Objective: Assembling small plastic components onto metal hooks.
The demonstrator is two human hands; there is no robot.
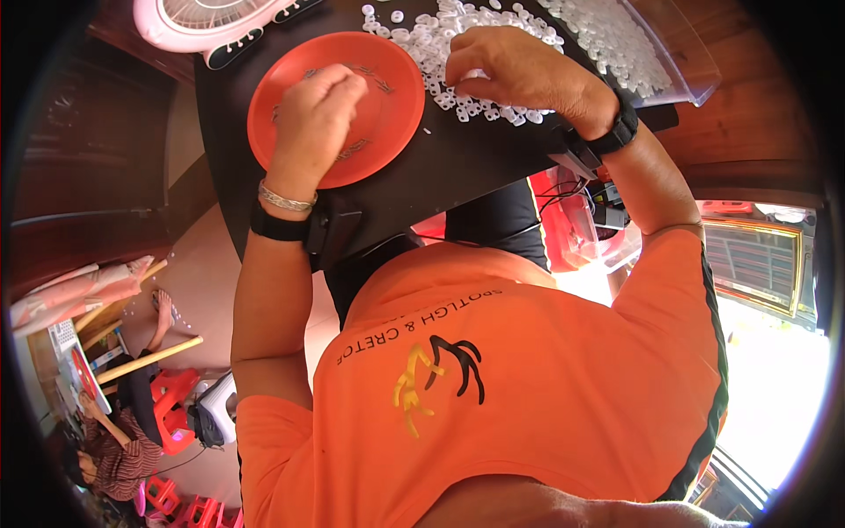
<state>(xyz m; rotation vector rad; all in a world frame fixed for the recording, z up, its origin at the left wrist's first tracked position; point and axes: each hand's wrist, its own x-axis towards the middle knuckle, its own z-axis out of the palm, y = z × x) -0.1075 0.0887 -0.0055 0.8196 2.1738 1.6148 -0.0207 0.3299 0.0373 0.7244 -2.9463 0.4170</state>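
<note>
My left hand (319, 119) is closed above a round red plate (392, 119), its fingertips pressed together. Whatever they may pinch is hidden. Small thin dark metal pieces (356, 148) lie scattered in a rough ring on the plate, some of them behind that hand. Over a loose heap of small white plastic pieces with holes (431, 53), my right hand (528, 75) is curled, thumb bent toward the fingers. I cannot make out what lies between them. Both wrists wear black bands.
A clear plastic bin (682, 53) full of white pieces stands at the far right of the black table (396, 207). A pink and white fan (207, 18) is at the far left. Across the room at left, a person (123, 458) sits near red stools (176, 405).
</note>
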